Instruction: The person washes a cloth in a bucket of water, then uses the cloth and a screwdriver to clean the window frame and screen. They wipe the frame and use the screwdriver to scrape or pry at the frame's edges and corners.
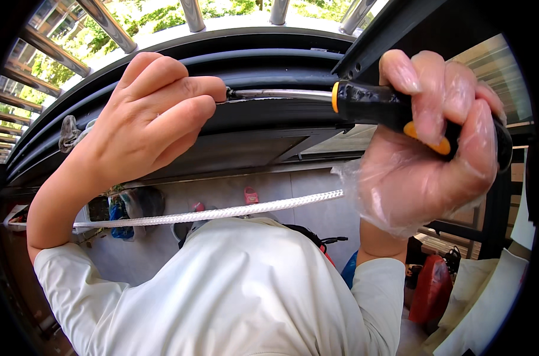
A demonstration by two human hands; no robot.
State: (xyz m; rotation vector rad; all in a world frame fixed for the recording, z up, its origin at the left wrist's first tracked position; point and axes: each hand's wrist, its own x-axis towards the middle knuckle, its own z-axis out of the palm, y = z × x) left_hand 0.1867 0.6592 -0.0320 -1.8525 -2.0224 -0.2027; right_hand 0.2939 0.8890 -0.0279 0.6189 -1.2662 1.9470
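Note:
My right hand [436, 136], in a clear plastic glove, is wrapped round the black and yellow handle of a screwdriver [370, 102]. Its metal shaft points left, level, with a dark tip. At that tip, the fingers of my bare left hand [159, 113] are closed in a pinch; what they hold there, if anything, is too small and hidden to name. Both hands are above the dark metal window frame [263, 62] with its long grooved tracks. Below them a white braided cord [222, 213] stretches across, its right end close to the glove's cuff.
Shiny metal railing bars [192, 15] stand beyond the frame, with greenery outside. A grey crumpled scrap [69, 133] lies on the track at left. Down on the tiled floor [222, 184] are pink slippers [251, 195] and bags. A red bag [431, 288] stands at lower right.

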